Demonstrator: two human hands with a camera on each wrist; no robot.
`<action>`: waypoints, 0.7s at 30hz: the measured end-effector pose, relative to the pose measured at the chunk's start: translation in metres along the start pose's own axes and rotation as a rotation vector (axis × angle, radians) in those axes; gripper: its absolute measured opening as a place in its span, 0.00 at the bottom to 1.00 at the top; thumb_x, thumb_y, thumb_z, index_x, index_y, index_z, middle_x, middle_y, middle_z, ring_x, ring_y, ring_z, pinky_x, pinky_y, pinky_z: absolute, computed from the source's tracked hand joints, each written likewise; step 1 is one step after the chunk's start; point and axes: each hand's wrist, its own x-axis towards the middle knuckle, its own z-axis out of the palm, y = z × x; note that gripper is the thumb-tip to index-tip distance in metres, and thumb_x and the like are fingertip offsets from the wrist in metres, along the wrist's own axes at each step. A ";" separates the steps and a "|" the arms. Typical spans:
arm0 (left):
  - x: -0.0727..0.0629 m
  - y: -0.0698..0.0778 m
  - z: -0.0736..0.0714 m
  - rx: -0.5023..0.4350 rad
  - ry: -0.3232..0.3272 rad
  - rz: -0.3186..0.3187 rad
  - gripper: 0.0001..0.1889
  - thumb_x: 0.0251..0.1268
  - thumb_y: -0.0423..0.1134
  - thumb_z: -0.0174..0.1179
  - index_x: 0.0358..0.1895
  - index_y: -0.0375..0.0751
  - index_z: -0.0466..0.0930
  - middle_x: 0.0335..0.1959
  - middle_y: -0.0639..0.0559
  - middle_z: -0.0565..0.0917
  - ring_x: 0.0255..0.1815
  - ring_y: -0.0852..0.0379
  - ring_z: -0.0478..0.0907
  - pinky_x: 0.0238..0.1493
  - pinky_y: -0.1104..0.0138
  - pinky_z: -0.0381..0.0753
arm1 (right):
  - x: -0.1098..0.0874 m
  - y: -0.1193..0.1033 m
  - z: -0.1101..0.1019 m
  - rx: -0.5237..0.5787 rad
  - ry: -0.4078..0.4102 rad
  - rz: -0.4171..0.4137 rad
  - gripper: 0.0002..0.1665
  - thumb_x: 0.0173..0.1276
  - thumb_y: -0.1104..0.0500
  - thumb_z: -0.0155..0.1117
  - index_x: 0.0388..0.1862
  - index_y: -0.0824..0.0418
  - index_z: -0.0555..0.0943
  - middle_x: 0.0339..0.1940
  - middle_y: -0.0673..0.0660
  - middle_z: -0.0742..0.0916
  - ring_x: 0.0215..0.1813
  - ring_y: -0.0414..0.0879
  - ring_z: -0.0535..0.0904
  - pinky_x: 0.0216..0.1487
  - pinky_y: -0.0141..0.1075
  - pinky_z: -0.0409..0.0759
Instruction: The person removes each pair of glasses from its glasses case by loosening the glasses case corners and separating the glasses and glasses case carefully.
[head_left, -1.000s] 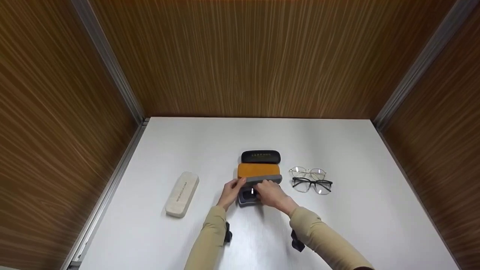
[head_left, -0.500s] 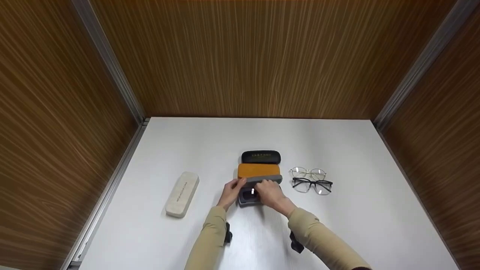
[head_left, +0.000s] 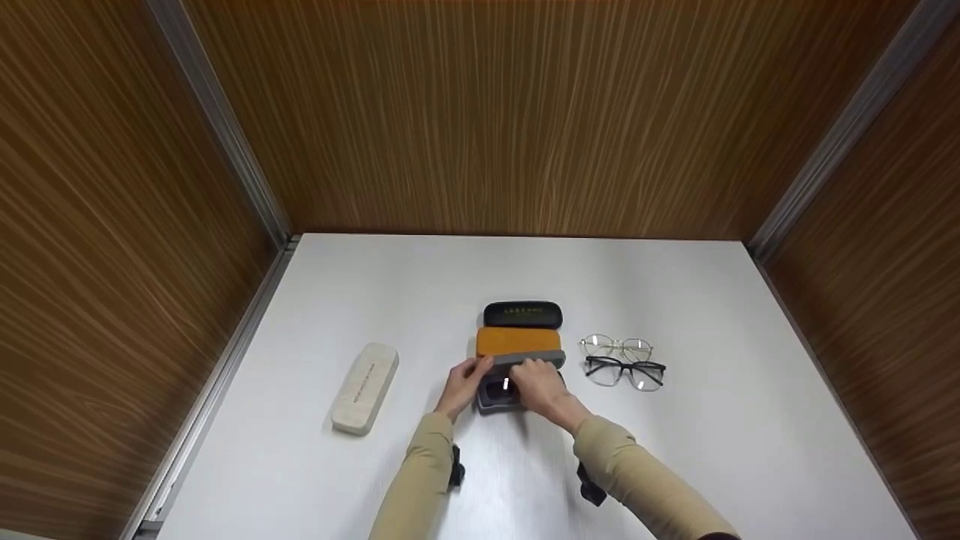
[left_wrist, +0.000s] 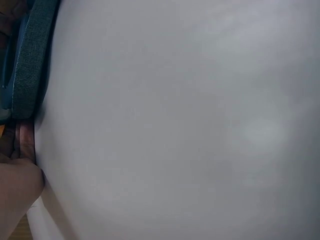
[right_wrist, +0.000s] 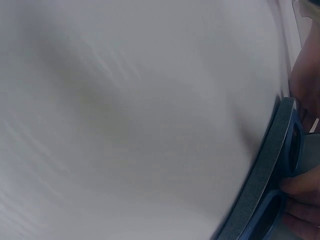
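An open grey glasses case (head_left: 489,409) lies in front of the person, its lid tilted back toward an orange case. Dark-lensed sunglasses (head_left: 496,388) rest inside it, partly hidden by the right hand. My left hand (head_left: 460,387) grips the left end of the case, with the thumb on the lid; the left wrist view shows its fingers (left_wrist: 27,140) at the case's end. My right hand (head_left: 541,387) reaches into the case from the right. Its thumb and curled fingers (right_wrist: 301,186) pinch the sunglasses at the bridge between the two lenses in the right wrist view.
Directly behind stand an orange case (head_left: 517,340) and a black glasses case (head_left: 523,314). To the right lie thin-rimmed glasses (head_left: 616,346) and black-framed glasses (head_left: 625,369). A cream glasses case (head_left: 365,388) sits at left. Wood-grain panels (head_left: 517,120) enclose the white table (head_left: 390,277).
My right forearm has shifted very slightly inward. Both hands, the case and the sunglasses otherwise stay in place.
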 end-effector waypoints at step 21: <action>-0.012 0.019 0.000 -0.013 0.003 -0.003 0.21 0.76 0.48 0.54 0.54 0.32 0.82 0.53 0.39 0.84 0.54 0.51 0.78 0.63 0.58 0.76 | 0.000 0.005 0.003 0.050 0.036 -0.025 0.05 0.62 0.69 0.66 0.27 0.63 0.84 0.27 0.63 0.87 0.29 0.61 0.83 0.26 0.53 0.81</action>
